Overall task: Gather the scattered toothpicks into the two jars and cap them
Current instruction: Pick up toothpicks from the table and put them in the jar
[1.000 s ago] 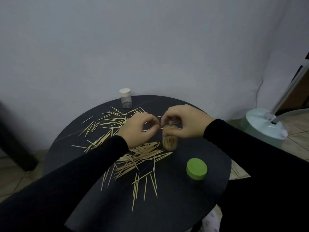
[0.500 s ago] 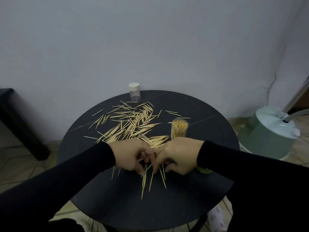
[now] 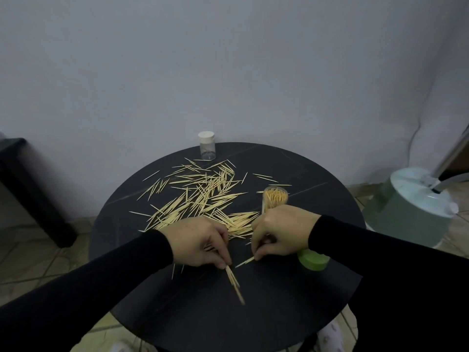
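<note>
Many toothpicks (image 3: 203, 194) lie scattered over the round black table (image 3: 279, 301). An open clear jar (image 3: 274, 198) packed with upright toothpicks stands right of the pile. A second clear jar (image 3: 207, 146) with a white cap stands at the table's far edge. My left hand (image 3: 200, 241) pinches a small bundle of toothpicks (image 3: 234, 282) that points toward me. My right hand (image 3: 281, 232), just in front of the open jar, pinches a single toothpick (image 3: 245, 262) against the table. The green cap (image 3: 313, 261) lies under my right wrist, partly hidden.
A pale green round appliance (image 3: 411, 207) stands on the tiled floor to the right, with a cable up the wall. A dark piece of furniture (image 3: 28, 184) stands at the left. The wall is close behind the table.
Both hands left the open jar and came down to the near toothpicks. The left hand has drawn a bundle out toward me; the right now pinches one toothpick.
</note>
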Motion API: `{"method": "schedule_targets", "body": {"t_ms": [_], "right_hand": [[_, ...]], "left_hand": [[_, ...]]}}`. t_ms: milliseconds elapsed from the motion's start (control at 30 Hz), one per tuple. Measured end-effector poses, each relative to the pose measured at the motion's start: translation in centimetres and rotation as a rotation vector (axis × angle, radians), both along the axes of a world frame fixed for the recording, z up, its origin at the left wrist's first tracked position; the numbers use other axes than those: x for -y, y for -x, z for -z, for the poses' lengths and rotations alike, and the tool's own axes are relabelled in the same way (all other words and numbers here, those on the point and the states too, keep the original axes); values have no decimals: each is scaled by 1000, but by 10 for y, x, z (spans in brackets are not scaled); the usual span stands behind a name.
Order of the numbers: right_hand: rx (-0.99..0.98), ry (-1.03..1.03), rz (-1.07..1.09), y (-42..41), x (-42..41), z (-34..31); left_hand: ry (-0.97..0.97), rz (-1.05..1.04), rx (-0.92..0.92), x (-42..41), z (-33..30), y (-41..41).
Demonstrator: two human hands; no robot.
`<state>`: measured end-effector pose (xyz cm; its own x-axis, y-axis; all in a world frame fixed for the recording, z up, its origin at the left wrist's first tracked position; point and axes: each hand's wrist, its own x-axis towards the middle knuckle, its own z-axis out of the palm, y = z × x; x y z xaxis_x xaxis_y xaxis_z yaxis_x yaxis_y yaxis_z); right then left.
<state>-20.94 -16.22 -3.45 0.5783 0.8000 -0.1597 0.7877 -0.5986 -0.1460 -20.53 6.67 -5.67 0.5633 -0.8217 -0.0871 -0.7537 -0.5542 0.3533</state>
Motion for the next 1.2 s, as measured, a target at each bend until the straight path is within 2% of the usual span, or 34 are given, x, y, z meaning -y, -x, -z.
{"method": "schedule_targets", "body": {"t_ms": [333,467,667,1200], "right_hand": [[11,59,308,-13,3,0],[2,83,390,-13,-1,2],[88,86,482,-13,-10,11],[144,179,530,-7,-23,2]], "left_hand": [[-73,-171,40,-1,-3,-22],[-113,-219,17,1,-6,-33],[-195,-305,-4,4,-12,-48],[-244,-237,167,27,-15,-54]]}}
